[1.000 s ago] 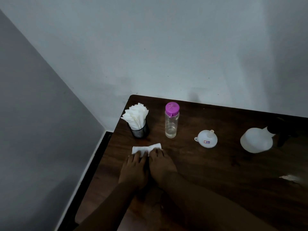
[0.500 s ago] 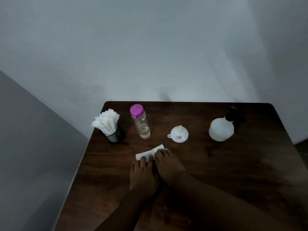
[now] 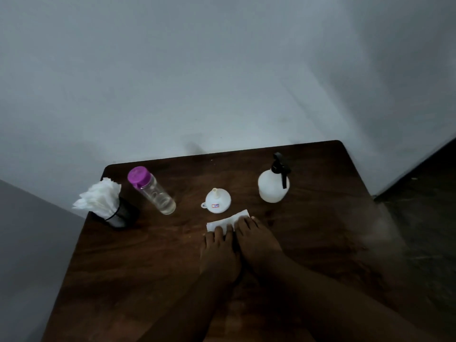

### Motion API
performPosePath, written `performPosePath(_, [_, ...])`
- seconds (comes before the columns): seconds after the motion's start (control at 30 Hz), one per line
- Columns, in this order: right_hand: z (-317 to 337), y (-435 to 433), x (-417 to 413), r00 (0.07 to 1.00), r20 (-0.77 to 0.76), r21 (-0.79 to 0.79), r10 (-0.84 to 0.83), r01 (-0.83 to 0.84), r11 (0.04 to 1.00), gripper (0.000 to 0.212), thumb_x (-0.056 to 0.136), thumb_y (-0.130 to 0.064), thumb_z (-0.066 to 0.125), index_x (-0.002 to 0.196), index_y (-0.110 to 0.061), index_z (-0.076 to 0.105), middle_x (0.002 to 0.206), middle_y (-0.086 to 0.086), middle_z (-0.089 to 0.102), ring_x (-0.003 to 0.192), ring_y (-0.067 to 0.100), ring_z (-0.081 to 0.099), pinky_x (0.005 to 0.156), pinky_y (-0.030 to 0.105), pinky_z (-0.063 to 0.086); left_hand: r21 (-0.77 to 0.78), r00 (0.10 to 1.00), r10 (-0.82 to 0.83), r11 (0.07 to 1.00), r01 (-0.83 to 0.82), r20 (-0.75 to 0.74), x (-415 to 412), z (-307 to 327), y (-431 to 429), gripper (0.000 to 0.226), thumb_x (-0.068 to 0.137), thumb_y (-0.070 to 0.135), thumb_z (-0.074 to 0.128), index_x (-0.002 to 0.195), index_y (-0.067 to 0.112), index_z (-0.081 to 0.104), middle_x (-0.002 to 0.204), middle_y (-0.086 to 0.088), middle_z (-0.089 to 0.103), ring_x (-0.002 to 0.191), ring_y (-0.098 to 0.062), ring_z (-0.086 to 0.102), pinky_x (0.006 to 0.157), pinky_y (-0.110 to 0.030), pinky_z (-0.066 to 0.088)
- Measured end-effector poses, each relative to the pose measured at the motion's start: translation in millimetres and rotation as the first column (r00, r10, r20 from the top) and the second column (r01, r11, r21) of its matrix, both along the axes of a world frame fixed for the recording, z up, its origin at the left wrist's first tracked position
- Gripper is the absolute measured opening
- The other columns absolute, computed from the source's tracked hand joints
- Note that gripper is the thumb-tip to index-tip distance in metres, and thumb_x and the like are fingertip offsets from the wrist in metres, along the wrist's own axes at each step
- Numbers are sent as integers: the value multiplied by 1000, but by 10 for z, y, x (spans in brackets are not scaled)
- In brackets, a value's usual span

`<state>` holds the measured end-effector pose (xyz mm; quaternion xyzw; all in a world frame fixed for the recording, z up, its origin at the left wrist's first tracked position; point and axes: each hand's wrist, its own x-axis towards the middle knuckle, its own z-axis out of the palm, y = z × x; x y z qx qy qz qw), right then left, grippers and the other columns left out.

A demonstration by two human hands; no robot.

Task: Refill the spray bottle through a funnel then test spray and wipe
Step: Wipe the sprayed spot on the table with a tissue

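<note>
We see a dark wooden table [image 3: 320, 230] carrying a black holder of napkins [image 3: 121, 214], a purple-capped clear bottle [image 3: 154, 191], an upturned white funnel [image 3: 218, 201], a white spray bottle [image 3: 272, 187] and a flat tissue [image 3: 228, 222].

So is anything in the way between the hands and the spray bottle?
No, nothing visible. The left hand and right hand rest flat on the tissue; only bare table lies between them and the spray bottle. The funnel stands off to the left.
</note>
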<state>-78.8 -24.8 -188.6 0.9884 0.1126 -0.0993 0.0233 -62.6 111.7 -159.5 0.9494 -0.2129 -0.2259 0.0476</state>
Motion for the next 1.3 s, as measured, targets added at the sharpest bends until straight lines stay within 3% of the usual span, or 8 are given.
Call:
performPosePath(0.37, [6,-895,-279,994,-22,24,-111,111,994,59,104,-27,34,156,-1,20,159,24,27,149,39,24,123,52,17,-8,991,-131,991,131,-40,-94,-23,-902,91,94,60,48,161,22,-2,167,-15,4,154,-38,4,124,-51,4])
performPosePath(0.6, [40,-1478,-451,981,-45,10,-191,192,981,60,105,-26,35,157,-2,17,161,23,23,150,38,19,124,50,13,-26,979,-206,978,206,10,-175,-46,-1514,88,95,60,44,161,20,2,166,-16,11,152,-40,10,123,-52,6])
performPosePath(0.87, [-22,-2054,-667,956,-114,-6,-270,271,963,68,101,-33,47,156,-3,20,160,24,25,149,38,22,124,52,16,-24,956,-292,956,292,22,-304,-59,-2128,86,97,56,45,161,20,0,167,-17,5,153,-39,4,123,-52,-1])
performPosePath(1.07, [30,-2069,-914,937,-95,-41,-337,335,941,71,100,-33,49,156,-3,17,157,25,29,147,39,27,122,53,20,24,915,-398,917,398,66,-425,-138,-2240,92,93,58,50,161,18,3,167,-16,10,154,-34,6,124,-54,-3])
performPosePath(1.3, [204,-1786,-1028,924,-131,-31,-358,357,933,68,101,-33,49,155,-3,19,155,25,32,143,38,34,118,50,27,12,857,-504,863,506,113,-403,-259,-1938,85,93,62,42,161,23,7,167,-13,16,155,-30,8,124,-52,-8])
